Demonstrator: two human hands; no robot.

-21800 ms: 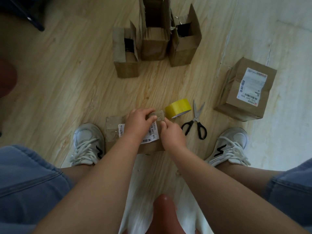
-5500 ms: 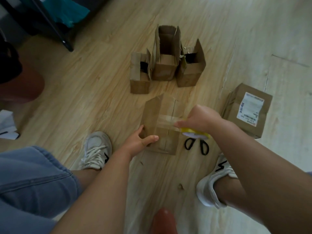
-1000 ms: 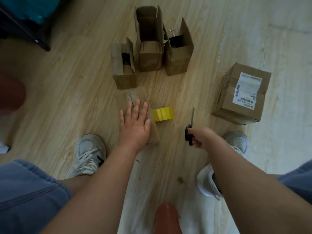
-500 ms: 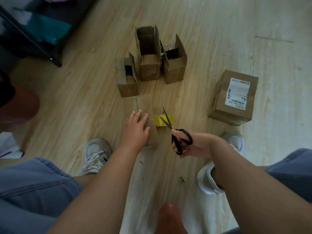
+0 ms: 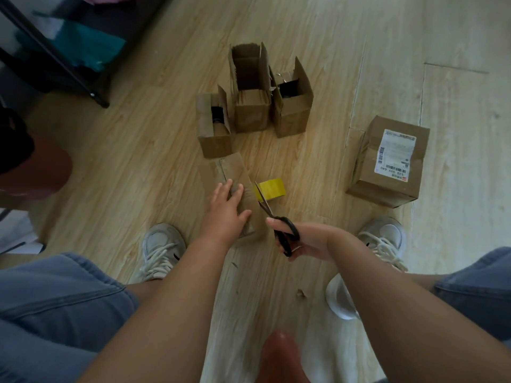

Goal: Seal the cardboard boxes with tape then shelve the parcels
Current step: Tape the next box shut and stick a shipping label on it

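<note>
Down on the wooden floor [image 5: 138,139], between the person's shoes, a small cardboard box [image 5: 233,171] lies flat under the left grip [image 5: 226,210], whose straight fingers press on its top. Right grip [image 5: 307,240] has its fingers curled through the black handles of the scissors [image 5: 265,204], blades pointing far toward the yellow tape roll [image 5: 273,189], which sits just right of the box. I judge this to be the cutting step: tape laid across the box needs severing from the roll. That calls for the blades to close on the strip near the box edge while the left grip holds the box steady, then for the loose end to be smoothed down. 3 open boxes [image 5: 250,111] stand unsealed on the far side, and 1 labelled parcel [image 5: 387,164] sits well apart on the right, not yet shelved. Any strip between box and roll is too faint to make out, I cannot tell whether the blades are parted, and a dark rack [image 5: 55,53] at far left is cut off.
</note>
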